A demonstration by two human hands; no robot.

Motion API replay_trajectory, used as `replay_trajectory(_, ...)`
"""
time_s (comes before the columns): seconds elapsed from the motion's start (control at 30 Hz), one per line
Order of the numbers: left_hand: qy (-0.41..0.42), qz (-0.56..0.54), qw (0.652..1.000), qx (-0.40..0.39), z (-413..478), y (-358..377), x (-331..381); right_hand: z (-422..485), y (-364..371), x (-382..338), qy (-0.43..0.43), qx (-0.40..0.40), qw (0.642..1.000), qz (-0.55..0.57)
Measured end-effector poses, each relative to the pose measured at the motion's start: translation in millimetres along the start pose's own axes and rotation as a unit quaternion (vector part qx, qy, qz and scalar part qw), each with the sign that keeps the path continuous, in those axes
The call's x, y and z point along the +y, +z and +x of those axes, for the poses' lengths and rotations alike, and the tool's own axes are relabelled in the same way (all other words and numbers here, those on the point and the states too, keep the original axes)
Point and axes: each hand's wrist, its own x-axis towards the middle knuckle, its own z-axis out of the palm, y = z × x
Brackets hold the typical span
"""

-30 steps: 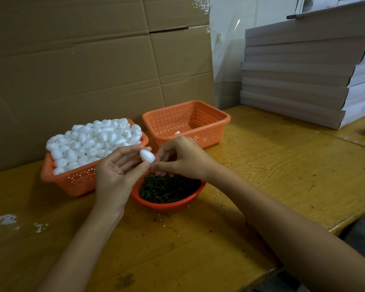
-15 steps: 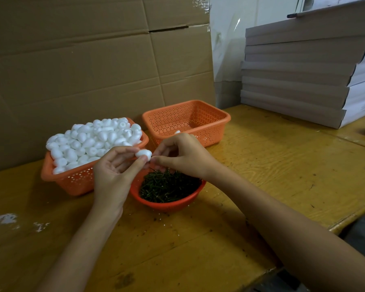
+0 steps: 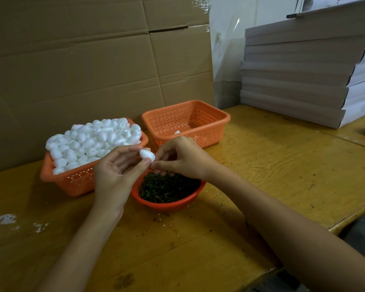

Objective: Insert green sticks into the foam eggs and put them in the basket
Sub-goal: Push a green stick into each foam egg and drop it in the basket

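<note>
My left hand (image 3: pixel 116 175) pinches a white foam egg (image 3: pixel 147 155) between thumb and fingers, above the red bowl (image 3: pixel 169 205) of green sticks (image 3: pixel 169 187). My right hand (image 3: pixel 183 158) meets it from the right, thumb and forefinger pinched at the egg's lower end; a thin green stick (image 3: pixel 151 169) barely shows there. An orange basket (image 3: pixel 72 180) heaped with foam eggs (image 3: pixel 93 140) stands at the left. A second orange basket (image 3: pixel 207 133) behind my hands holds one egg (image 3: pixel 177 132), mostly hidden.
A cardboard wall (image 3: pixel 93 60) rises close behind the baskets. A stack of flat grey boxes (image 3: pixel 303 70) fills the back right of the yellow wooden table (image 3: pixel 282 165). Its front edge runs at the lower right. White foam crumbs (image 3: pixel 2 219) lie at the left.
Both hands have risen a little above the bowl. The egg has turned in my left fingers, and my right fingertips have closed in on its lower end.
</note>
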Motion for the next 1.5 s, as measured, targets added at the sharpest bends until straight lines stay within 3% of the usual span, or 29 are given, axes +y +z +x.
replay_trajectory(0.47, -0.003, 0.004, 1.000, 0.014, 0, 0, 1, 0, 2, 1, 0.000, 0.022, 1.000, 0.004)
replay_trajectory(0.6, 0.014, -0.003, 1.000, 0.007, 0, -2, 1, 1, -2, 2, 0.005, 0.098, 0.995, 0.004)
replay_trajectory(0.7, 0.052, 0.074, 0.995, 0.041, 3, -7, 1, 3, -13, 7, 0.018, 0.195, 0.981, -0.018)
replay_trajectory(0.77, 0.110, 0.199, 0.972, 0.066, 7, -16, 1, 3, -21, 12, 0.021, 0.270, 0.961, -0.052)
replay_trajectory(0.87, 0.202, 0.403, 0.886, 0.102, 14, -38, -1, 6, -32, 22, 0.040, 0.341, 0.933, -0.105)
replay_trajectory(0.93, 0.253, 0.490, 0.825, 0.127, 19, -50, -2, 6, -38, 30, 0.066, 0.359, 0.921, -0.136)
replay_trajectory(1.0, 0.270, 0.531, 0.791, 0.139, 21, -57, -4, 7, -43, 37, 0.085, 0.364, 0.914, -0.158)
replay_trajectory(1.23, 0.225, 0.611, 0.745, 0.142, 19, -66, -14, 5, -46, 49, 0.130, 0.353, 0.902, -0.212)
replay_trajectory(1.5, 0.102, 0.693, 0.708, 0.092, 17, -69, -15, 3, -48, 50, 0.170, 0.323, 0.896, -0.254)
